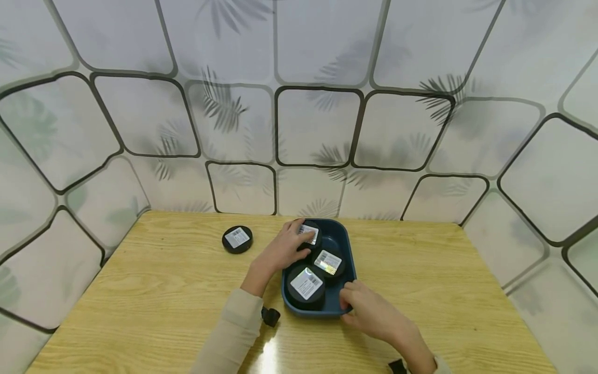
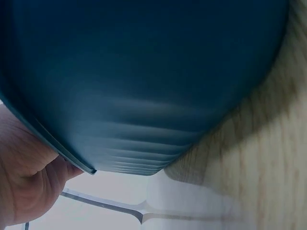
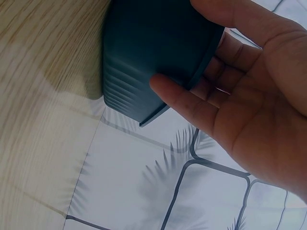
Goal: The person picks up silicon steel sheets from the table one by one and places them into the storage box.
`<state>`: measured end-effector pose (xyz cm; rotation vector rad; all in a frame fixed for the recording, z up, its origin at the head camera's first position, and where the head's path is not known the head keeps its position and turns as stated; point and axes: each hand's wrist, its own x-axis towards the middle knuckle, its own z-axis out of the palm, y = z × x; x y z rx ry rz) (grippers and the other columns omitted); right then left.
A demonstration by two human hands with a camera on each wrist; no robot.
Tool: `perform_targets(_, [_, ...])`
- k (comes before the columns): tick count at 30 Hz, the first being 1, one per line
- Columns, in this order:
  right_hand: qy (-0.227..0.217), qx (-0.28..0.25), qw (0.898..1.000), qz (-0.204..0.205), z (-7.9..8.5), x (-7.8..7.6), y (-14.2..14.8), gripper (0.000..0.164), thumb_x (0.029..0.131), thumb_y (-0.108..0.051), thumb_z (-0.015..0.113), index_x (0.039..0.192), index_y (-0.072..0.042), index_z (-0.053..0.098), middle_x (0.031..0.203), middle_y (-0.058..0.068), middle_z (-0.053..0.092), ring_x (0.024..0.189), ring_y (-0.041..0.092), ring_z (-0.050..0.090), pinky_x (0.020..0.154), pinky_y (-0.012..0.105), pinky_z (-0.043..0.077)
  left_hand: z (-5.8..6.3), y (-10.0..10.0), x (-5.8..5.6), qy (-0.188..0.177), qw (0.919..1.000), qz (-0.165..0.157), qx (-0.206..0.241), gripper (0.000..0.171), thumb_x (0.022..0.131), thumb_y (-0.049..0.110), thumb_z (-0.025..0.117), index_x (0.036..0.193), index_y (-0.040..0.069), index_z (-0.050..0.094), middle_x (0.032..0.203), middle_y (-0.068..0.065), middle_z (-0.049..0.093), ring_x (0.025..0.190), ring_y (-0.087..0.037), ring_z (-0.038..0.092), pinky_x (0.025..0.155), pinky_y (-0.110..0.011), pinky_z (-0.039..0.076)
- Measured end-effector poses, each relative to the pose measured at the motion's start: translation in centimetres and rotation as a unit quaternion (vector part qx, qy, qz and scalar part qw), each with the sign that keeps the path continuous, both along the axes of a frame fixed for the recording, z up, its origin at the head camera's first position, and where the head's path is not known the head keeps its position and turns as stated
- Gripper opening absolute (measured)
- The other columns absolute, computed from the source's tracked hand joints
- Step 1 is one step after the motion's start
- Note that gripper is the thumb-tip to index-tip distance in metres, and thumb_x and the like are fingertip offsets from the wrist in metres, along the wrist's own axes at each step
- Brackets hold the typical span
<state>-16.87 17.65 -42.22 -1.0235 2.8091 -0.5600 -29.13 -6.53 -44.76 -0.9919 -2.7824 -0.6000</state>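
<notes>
A dark blue plastic bin [image 1: 340,239] stands on the table, with three black round containers in it, each with a white label. My left hand [image 1: 287,246] reaches over the bin's left rim and holds the far black round container [image 1: 312,241] with its fingers and thumb. Nearer lie the middle container [image 1: 333,274] and the front container [image 1: 299,304]. At the front right corner my right hand [image 1: 374,314] pinches the bin's rim; in the right wrist view its fingers [image 3: 180,100] lie on both sides of that rim. The left wrist view shows mostly the bin's outer wall [image 2: 144,86].
A flat black disc [image 1: 237,239] with a white label lies on the wooden table [image 1: 187,291], left of the bin. Behind the table and at its sides hangs a pale patterned curtain or wall covering [image 1: 313,130]. A black strap piece [image 1: 270,316] is at the left wrist.
</notes>
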Motion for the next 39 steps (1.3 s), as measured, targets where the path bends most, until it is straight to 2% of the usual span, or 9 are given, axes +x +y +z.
perform_targets(15, [0.001,-0.002,1.0,0.004,0.04,0.04,0.0,0.024,0.078,-0.007,0.078,0.078,-0.017,0.056,0.08,-0.011,0.046,0.076,0.005,0.04,0.065,0.023,0.041,0.2,0.5,0.42,0.027,0.9992,-0.003,-0.029,0.043,0.097,0.022,0.065,0.137,0.008,0.057,0.146,-0.029,0.041,0.135,-0.049,0.038,0.108,-0.057,0.037])
perform_targets(26, [0.001,-0.001,1.0,0.001,0.01,0.07,-0.02,0.024,0.079,-0.007,0.078,0.078,-0.017,0.056,0.081,-0.012,0.045,0.076,0.005,0.04,0.065,0.022,0.041,0.22,0.66,0.59,0.022,0.9994,0.006,-0.026,0.042,0.097,0.02,0.065,0.135,0.006,0.057,0.145,-0.03,0.042,0.134,-0.051,0.039,0.106,-0.06,0.038])
perform_targets(32, [0.005,0.001,1.0,0.0,-0.02,0.05,-0.06,0.024,0.078,-0.008,0.078,0.078,-0.017,0.056,0.08,-0.012,0.045,0.076,0.005,0.04,0.065,0.022,0.042,0.24,0.67,0.69,0.009,0.9994,0.015,-0.029,0.045,0.095,0.019,0.067,0.137,0.007,0.056,0.148,-0.028,0.041,0.138,-0.05,0.034,0.108,-0.062,0.032])
perform_targets(39, [0.004,0.001,1.0,0.002,-0.03,0.03,-0.06,0.024,0.078,-0.008,0.078,0.078,-0.016,0.056,0.081,-0.012,0.046,0.076,0.005,0.04,0.066,0.023,0.042,0.09,0.53,0.59,0.015,0.999,0.013,-0.039,0.046,0.095,0.018,0.067,0.139,0.007,0.055,0.149,-0.027,0.041,0.139,-0.047,0.035,0.111,-0.057,0.033])
